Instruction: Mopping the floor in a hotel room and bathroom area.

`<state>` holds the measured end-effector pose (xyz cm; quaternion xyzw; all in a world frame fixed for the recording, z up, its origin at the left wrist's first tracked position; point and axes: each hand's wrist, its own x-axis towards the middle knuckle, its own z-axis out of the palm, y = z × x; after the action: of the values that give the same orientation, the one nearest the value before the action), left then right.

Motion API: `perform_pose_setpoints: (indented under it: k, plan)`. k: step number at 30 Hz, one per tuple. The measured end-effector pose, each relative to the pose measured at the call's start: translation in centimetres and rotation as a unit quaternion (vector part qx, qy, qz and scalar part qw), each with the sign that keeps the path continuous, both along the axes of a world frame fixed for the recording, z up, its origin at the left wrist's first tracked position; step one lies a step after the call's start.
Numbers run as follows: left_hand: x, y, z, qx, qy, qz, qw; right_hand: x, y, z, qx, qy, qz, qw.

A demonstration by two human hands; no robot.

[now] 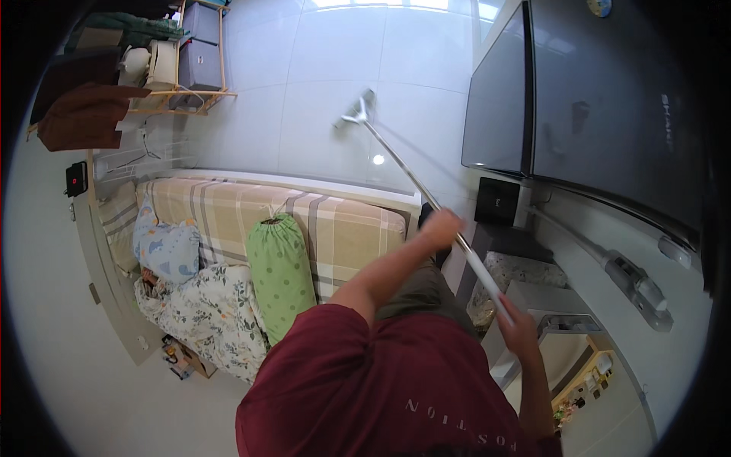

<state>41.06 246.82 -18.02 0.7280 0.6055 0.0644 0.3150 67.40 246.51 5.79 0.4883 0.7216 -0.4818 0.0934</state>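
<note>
My left hand (pixel 443 229) is closed around the metal pole of a flat floor mop (pixel 408 170), about midway along it. Further down in the picture, my right hand (pixel 517 330) grips the white upper end of the same pole. The mop's head (pixel 355 114) lies on the pale tiled floor (pixel 325 137), turned at a slant to the pole and slightly blurred. Both arms reach out from a dark red shirt.
A bed with a plaid cover (pixel 354 228) stands at the left, with a green dotted bag (pixel 280 274) and floral bedding (pixel 211 320). A large dark refrigerator (pixel 605 103) stands at the right, near a wall-hung stick vacuum (pixel 634 285). Gray storage boxes (pixel 200 63) fill a rack at the top left.
</note>
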Motion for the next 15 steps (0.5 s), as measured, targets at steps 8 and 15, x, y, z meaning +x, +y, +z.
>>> perform_pose_setpoints:
  k: [8,15]
  plan:
    - [-26.7,-3.0,-2.0,0.015,0.053,0.255,0.965,-26.4,4.7,-7.1,0.081,0.113,0.209,0.968]
    - [-22.1,-4.7,-6.1,0.059,0.038,0.298,0.952,-21.7,8.9,-4.8,0.057,0.061,0.16,0.983]
